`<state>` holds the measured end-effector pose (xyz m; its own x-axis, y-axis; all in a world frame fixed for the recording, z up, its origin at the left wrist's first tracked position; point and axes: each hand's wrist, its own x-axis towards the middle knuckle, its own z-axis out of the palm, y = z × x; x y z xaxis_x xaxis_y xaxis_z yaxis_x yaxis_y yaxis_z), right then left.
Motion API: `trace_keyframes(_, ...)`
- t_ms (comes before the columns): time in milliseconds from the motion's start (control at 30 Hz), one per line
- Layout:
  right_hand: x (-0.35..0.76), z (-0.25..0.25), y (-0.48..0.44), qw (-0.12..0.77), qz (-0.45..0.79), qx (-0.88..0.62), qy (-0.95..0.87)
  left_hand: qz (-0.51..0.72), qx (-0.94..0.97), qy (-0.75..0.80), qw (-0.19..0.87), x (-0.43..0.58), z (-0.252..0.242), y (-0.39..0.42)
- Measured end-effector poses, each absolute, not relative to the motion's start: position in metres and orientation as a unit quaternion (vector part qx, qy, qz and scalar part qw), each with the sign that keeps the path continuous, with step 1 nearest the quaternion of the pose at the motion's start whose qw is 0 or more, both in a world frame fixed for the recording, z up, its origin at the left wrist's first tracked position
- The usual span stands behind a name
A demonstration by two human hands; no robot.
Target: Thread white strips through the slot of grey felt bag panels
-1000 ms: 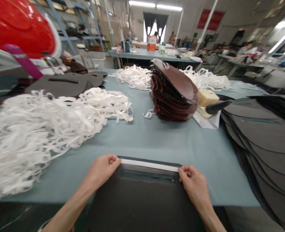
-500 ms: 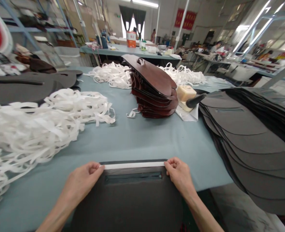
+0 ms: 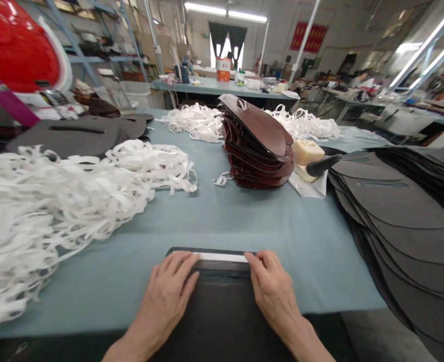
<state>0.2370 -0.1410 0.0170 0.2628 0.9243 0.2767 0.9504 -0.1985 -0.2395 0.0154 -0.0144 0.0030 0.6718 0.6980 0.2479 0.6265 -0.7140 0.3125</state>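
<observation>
A dark grey panel [image 3: 225,311] with a slot near its far edge lies before me, overlapping the table's near side. Along that far edge runs a narrow white tape strip [image 3: 222,257]. My left hand [image 3: 171,286] rests flat over the strip's left part, fingers stretched out and hiding that end. At the strip's right end, my right hand [image 3: 274,286] has its thumb and fingers drawn together on the tape and the panel's corner.
A big heap of white tape strips [image 3: 75,196] covers the left of the blue-green table [image 3: 244,221]. Brown panels [image 3: 259,156] are stacked mid-table, beside a yellowish block [image 3: 308,152] and a black-handled tool [image 3: 323,165]. Dark grey panels [image 3: 403,216] fan out at right.
My left hand has gone from pinching the strip's left end to lying flat on it, further right. My right hand stays at the right end. The view has turned left.
</observation>
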Motion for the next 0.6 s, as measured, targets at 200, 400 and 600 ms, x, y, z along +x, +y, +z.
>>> trace_keyframes(200, 0.208, 0.019, -0.100, 0.161, -0.029, -0.713, -0.682, 0.148, 0.931, 0.332, 0.040, 0.012, 0.001, -0.004)
trace_keyframes(400, 0.207, 0.020, -0.057, 0.088, -0.051, -0.780, -0.618, 0.199, 0.907, 0.360, 0.091, 0.007, 0.002, 0.009)
trace_keyframes(600, 0.176, 0.013, -0.014, 0.175, 0.030, -0.700, -0.691, 0.244, 0.872, 0.388, 0.171, 0.003, -0.001, 0.007)
